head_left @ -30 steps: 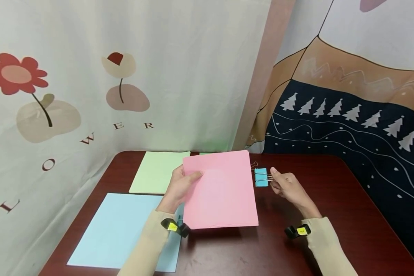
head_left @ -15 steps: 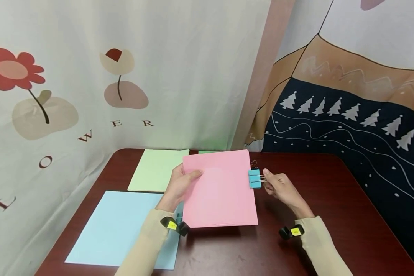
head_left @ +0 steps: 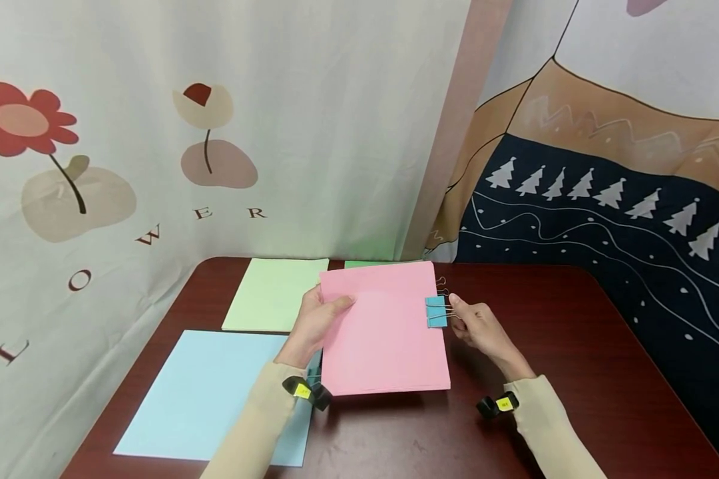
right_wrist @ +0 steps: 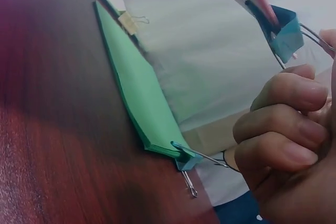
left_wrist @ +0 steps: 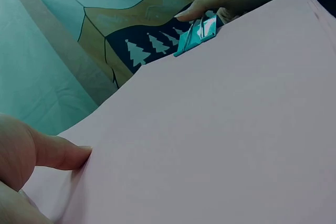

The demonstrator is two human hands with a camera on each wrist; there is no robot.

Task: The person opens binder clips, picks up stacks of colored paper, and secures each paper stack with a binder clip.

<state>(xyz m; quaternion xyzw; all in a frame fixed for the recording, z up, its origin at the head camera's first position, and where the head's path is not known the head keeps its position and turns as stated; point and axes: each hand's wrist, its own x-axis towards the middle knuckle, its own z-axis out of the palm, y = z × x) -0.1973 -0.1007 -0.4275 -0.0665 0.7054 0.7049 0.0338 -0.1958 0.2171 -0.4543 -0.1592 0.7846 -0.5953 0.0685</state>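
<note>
In the head view a stack of pink paper [head_left: 383,332] is held up above the table. My left hand [head_left: 317,319] grips its left edge, thumb on the front face. At the right edge sits a blue binder clip [head_left: 436,312]. My right hand [head_left: 482,332] pinches the clip's wire handles between thumb and fingers. From the right wrist view, the blue clip [right_wrist: 289,32] straddles the pink paper's edge. The left wrist view shows the clip [left_wrist: 197,35] at the far edge of the sheets, and my left thumb [left_wrist: 63,153] pressing the paper.
Light green paper [head_left: 263,299] lies at the back left of the dark red table [head_left: 551,319], with light blue paper [head_left: 204,399] in front. Behind the pink stack lies a green stack [right_wrist: 139,87] with a teal binder clip [right_wrist: 188,157] on it. Curtains hang behind.
My right hand has moved left with the blue clip, from beside the pink paper to over its right edge. My left hand still holds the stack in nearly the same place.
</note>
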